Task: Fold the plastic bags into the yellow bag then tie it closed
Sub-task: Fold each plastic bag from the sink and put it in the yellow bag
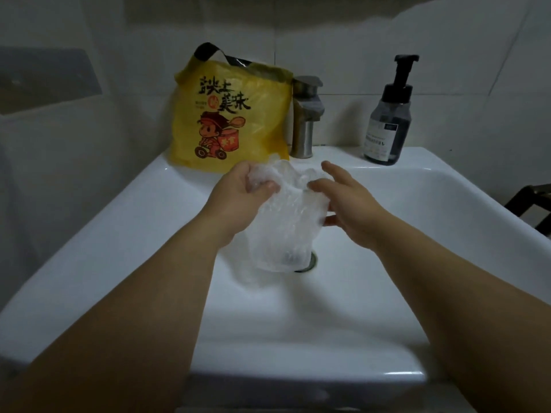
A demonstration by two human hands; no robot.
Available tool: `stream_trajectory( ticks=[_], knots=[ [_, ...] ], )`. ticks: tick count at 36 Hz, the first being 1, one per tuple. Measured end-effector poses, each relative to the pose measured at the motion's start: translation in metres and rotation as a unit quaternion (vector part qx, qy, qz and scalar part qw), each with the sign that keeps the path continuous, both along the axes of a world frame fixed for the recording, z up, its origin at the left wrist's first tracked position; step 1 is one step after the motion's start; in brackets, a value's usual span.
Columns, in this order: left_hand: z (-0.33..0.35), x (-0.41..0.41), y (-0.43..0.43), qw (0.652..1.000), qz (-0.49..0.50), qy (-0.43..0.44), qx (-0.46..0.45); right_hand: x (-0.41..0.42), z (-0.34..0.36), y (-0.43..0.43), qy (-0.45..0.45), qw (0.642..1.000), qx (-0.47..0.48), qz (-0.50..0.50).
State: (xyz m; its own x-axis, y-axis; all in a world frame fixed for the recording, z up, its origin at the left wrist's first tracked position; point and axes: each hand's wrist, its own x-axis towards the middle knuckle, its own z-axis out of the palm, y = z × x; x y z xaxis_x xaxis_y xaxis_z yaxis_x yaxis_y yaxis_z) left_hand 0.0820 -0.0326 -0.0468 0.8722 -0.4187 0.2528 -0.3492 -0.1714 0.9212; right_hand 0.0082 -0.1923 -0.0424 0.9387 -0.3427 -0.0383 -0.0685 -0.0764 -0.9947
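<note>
A clear crumpled plastic bag (283, 222) hangs over the basin between my hands. My left hand (243, 193) grips its top left edge, fingers curled round the plastic. My right hand (347, 201) pinches the bag's upper right side between thumb and lower fingers, with the index finger stretched out. The yellow bag (229, 114), printed with black characters and a cartoon delivery rider, stands upright on the back ledge of the sink behind my left hand. Its black handle sticks up and its mouth is open.
A white sink (149, 210) fills the view, its drain (310, 260) partly hidden behind the clear bag. A steel faucet (305, 114) stands right of the yellow bag. A dark pump bottle (387, 120) sits on the back right ledge. Tiled wall behind.
</note>
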Motion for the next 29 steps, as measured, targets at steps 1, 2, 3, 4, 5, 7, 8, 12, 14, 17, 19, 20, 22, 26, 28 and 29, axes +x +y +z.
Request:
stream_trajectory(
  ticks=[1, 2, 3, 4, 5, 7, 8, 12, 14, 17, 19, 20, 22, 26, 28, 29],
  knots=[
    [0.000, -0.001, -0.001, 1.000, -0.012, 0.000, 0.002, 0.001, -0.001, 0.001, 0.001, 1.000, -0.010, 0.003],
    [-0.001, -0.001, -0.002, 1.000, -0.022, 0.002, 0.003, 0.002, -0.001, 0.000, -0.002, 1.000, -0.015, 0.003],
    [-0.001, -0.001, -0.002, 0.999, -0.033, 0.003, 0.005, 0.002, 0.000, -0.001, -0.006, 1.000, -0.020, 0.003],
    [-0.002, -0.002, -0.003, 0.999, -0.042, 0.005, 0.010, 0.002, 0.000, -0.003, -0.008, 1.000, -0.023, 0.004],
    [-0.002, -0.003, -0.004, 0.999, -0.049, 0.004, 0.017, 0.001, 0.002, -0.004, -0.009, 1.000, -0.025, 0.005],
    [-0.003, -0.003, -0.005, 0.998, -0.058, 0.000, 0.031, -0.001, 0.004, -0.005, -0.010, 0.999, -0.042, 0.015],
    [-0.003, -0.003, -0.005, 0.998, -0.058, -0.001, 0.034, -0.001, 0.004, -0.005, -0.012, 0.998, -0.058, 0.021],
    [-0.002, -0.003, -0.006, 0.998, -0.045, 0.002, 0.044, -0.001, 0.002, 0.000, -0.011, 0.993, -0.115, 0.024],
    [-0.001, -0.003, -0.007, 0.999, -0.035, -0.001, 0.040, 0.001, 0.001, -0.001, -0.018, 0.992, -0.126, -0.003],
    [-0.001, -0.001, -0.007, 0.999, -0.030, -0.003, 0.027, 0.002, 0.003, -0.005, -0.040, 0.991, -0.112, -0.066],
    [0.000, -0.002, -0.008, 0.999, -0.034, 0.005, 0.025, 0.003, 0.004, -0.009, -0.056, 0.990, -0.098, -0.089],
    [0.000, -0.004, -0.008, 0.999, -0.037, 0.002, 0.027, 0.003, 0.004, -0.010, -0.061, 0.989, -0.099, -0.095],
    [0.002, -0.007, -0.010, 0.999, -0.039, -0.019, 0.029, 0.004, 0.003, -0.010, -0.069, 0.988, -0.094, -0.103],
    [0.003, -0.012, -0.012, 0.998, -0.038, -0.036, 0.017, 0.006, 0.003, -0.008, -0.085, 0.988, -0.080, -0.105],
    [0.002, -0.011, -0.013, 0.998, -0.037, -0.038, 0.023, 0.005, 0.003, -0.008, -0.085, 0.986, -0.085, -0.111],
    [0.002, -0.010, -0.013, 0.998, -0.035, -0.039, 0.026, 0.005, 0.004, -0.009, -0.085, 0.986, -0.087, -0.113]
  ],
)
